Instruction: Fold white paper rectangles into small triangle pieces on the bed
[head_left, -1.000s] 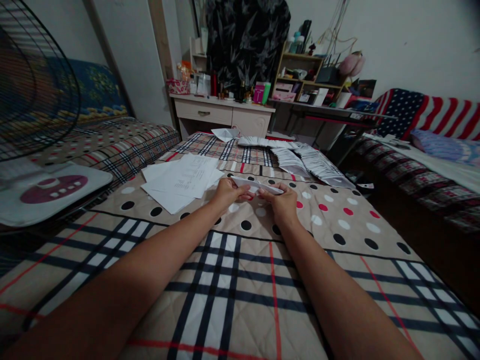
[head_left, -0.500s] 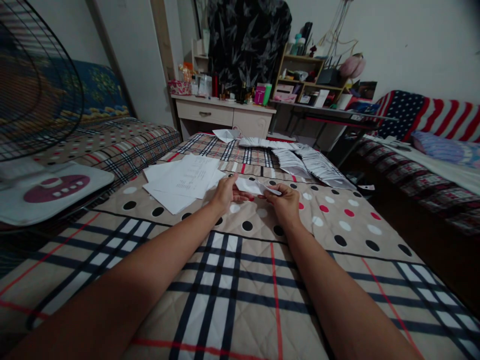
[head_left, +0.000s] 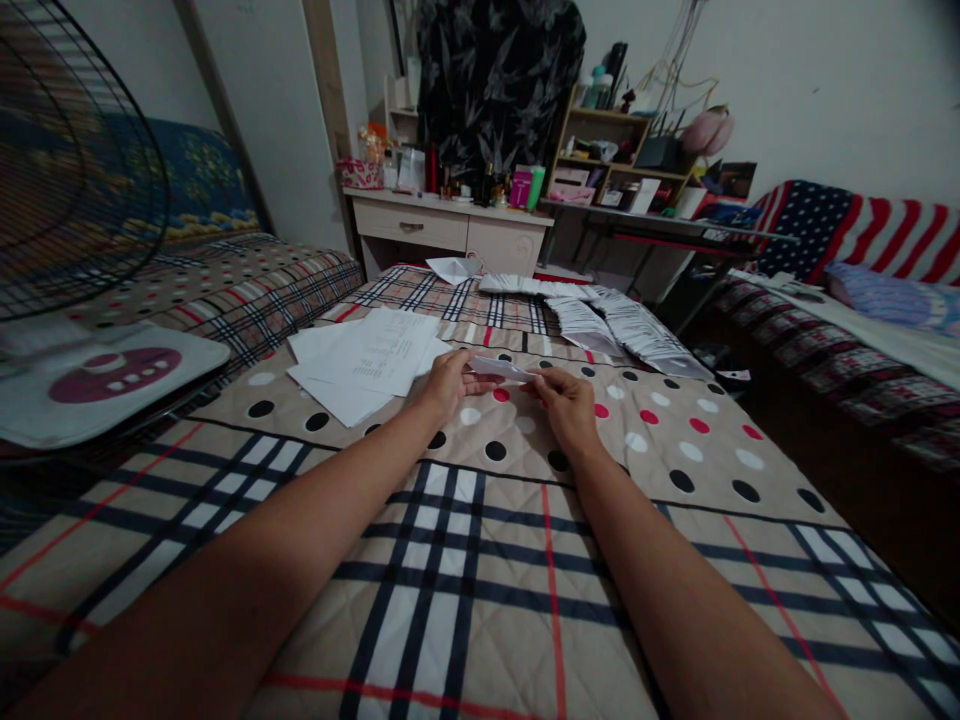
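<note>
A small folded piece of white paper is held just above the bedspread between both hands. My left hand grips its left end, thumb on top and fingers beneath. At its right end, my right hand pinches the paper between thumb and fingertips. Left of my left hand lies a loose stack of white sheets, the top one printed with lines of text. Farther off, rows of folded white papers stand packed together, and one separate folded paper rests near the bed's far edge.
The quilted bedspread has checks and dots. A fan with a white base stands at left. Beyond the bed are a cluttered dresser and a desk with shelves. Another bed is at right.
The folded paper has tilted and now looks narrower and flatter. My right fingers have shifted slightly along its right end. My left hand stays nearly in place.
</note>
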